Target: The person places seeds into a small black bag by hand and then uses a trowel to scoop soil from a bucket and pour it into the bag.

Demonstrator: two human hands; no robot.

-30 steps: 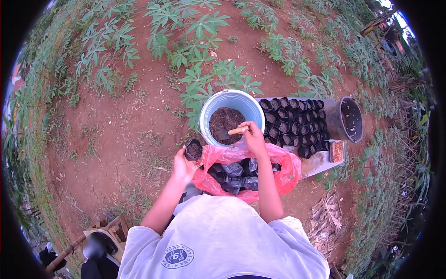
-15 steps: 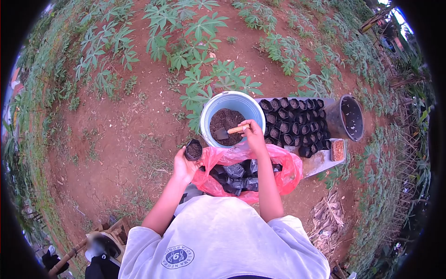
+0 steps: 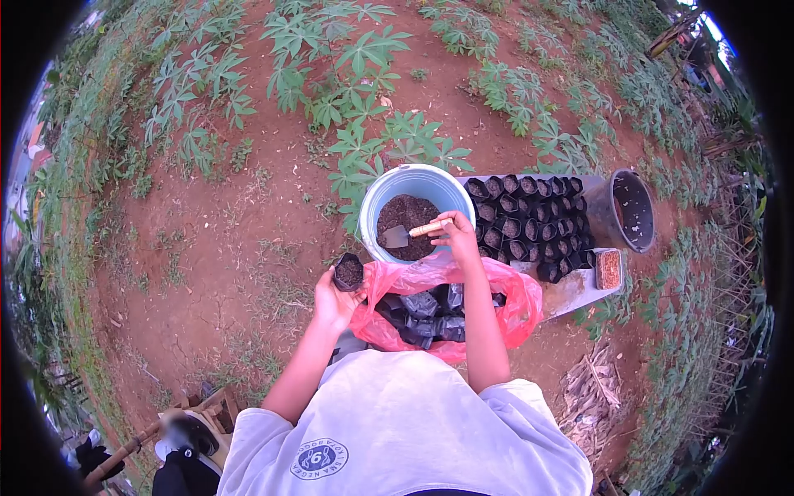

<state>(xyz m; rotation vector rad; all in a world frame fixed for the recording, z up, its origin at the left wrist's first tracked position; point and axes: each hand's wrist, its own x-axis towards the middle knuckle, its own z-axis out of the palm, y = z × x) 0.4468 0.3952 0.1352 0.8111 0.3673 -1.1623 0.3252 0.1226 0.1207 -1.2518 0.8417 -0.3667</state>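
My left hand (image 3: 335,303) is wrapped round a black polybag (image 3: 348,273) filled with dark soil, held upright left of the bucket. In my right hand (image 3: 455,237) is the wooden handle of a small trowel (image 3: 397,237), its blade lying over the soil inside the light blue bucket (image 3: 372,203). Below the bucket, close to my body, a pink plastic bag (image 3: 525,310) stands with its mouth wide, holding several folded black polybags (image 3: 420,306). My right forearm crosses over this bag.
Rows of soil-filled black polybags (image 3: 529,215) stand on a light board (image 3: 571,298) to the right. A dark bucket (image 3: 633,211) and a clear box of orange-brown grains (image 3: 609,270) are at its right end. Leafy plants (image 3: 364,140) grow beyond; another person (image 3: 186,446) is at lower left.
The trowel blade now shows a lighter, flatter face above the soil, and my right fingers have shifted slightly on its handle. The filled polybag stays in my left hand. The whole view has shifted slightly.
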